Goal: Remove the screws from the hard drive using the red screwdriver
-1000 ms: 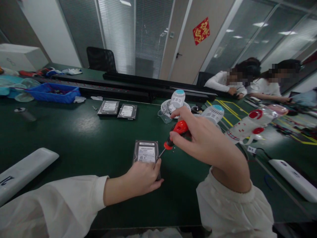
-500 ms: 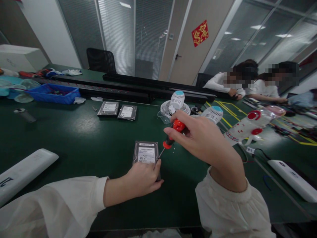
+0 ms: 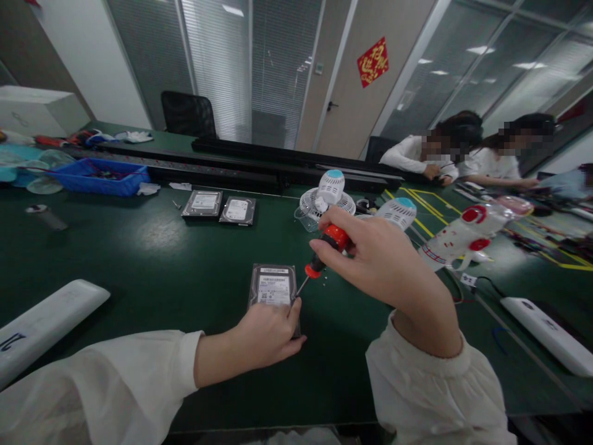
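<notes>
A hard drive [image 3: 272, 285] with a white label lies on the green table in front of me. My left hand [image 3: 271, 332] grips its near part and hides that end, with fingertips at the right edge. In my right hand [image 3: 370, 250] is a screwdriver [image 3: 330, 242] with a red and black handle, held tilted. Its shaft slants down to the drive's right edge, beside my left fingertips. The tip itself is hidden there. A few tiny bits, too small to name, lie on the table right of the shaft.
Two more hard drives [image 3: 202, 204] lie farther back, near a blue tray [image 3: 102, 185]. White fan parts [image 3: 331, 188] stand beyond my right hand. A clear bottle [image 3: 456, 235] is on the right. White long devices [image 3: 50, 327] flank both sides. People sit at the far right.
The screwdriver handle has turned slightly in my right fingers, and my thumb has shifted a little to the right. My left hand and the hard drive stay in place.
</notes>
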